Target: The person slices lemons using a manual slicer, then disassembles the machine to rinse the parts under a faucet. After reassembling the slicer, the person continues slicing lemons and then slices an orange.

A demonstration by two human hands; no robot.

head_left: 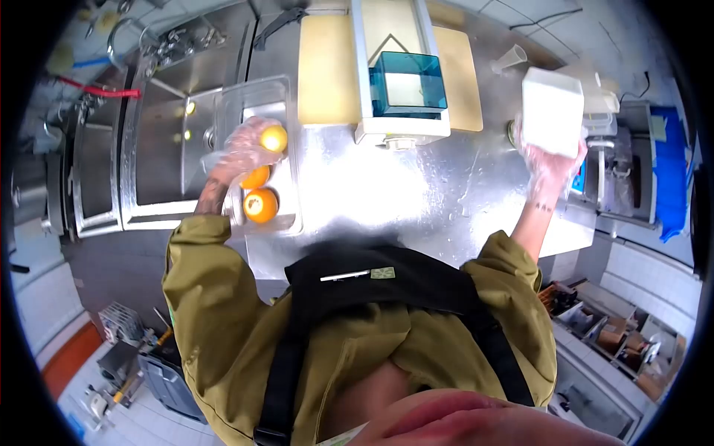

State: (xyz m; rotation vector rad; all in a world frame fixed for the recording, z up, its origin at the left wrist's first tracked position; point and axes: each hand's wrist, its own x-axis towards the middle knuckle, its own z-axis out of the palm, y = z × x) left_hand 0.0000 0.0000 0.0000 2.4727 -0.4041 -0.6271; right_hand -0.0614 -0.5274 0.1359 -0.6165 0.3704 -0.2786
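My left hand (251,145), in a clear plastic glove, is closed on an orange (273,138) that looks bright yellow under the light. It is over a clear plastic bin (290,215) beside the sink. Two more oranges lie in that bin, one orange (260,205) near its front end and another orange (256,177) just below my left hand. On the right side of the counter my right hand (552,165), also gloved, grips a white rectangular block-like container (552,111). Its contents are hidden from this angle.
A white machine with a teal see-through cover (409,82) stands mid-counter between tan boards (327,70). A clear cup (510,58) lies at the back right. Steel sinks (160,149) are on the left; the steel counter (357,186) extends before me.
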